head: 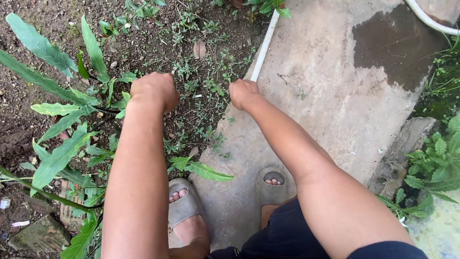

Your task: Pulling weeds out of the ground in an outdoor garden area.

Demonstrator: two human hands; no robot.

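Head view looks straight down on a person bent over the edge of a garden bed, both arms stretched toward the ground. The left hand (154,90) is curled into a fist low among the small weeds (201,91) that spread over the dark soil (143,45), just beside a leafy plant (62,115) with long green leaves; whether it grips any stems cannot be told, since the fingers are turned away. The right hand (243,92) is likewise closed, knuckles up, down at the border where the weeds meet the concrete slab (335,96), touching or almost touching the lower end of a white pipe (263,48) that runs along that border. What it holds, if anything, is hidden. Below, two feet in grey slippers (184,206) stand on the slab, near the soil's edge. A damp dark patch (397,43) marks the concrete at upper right.
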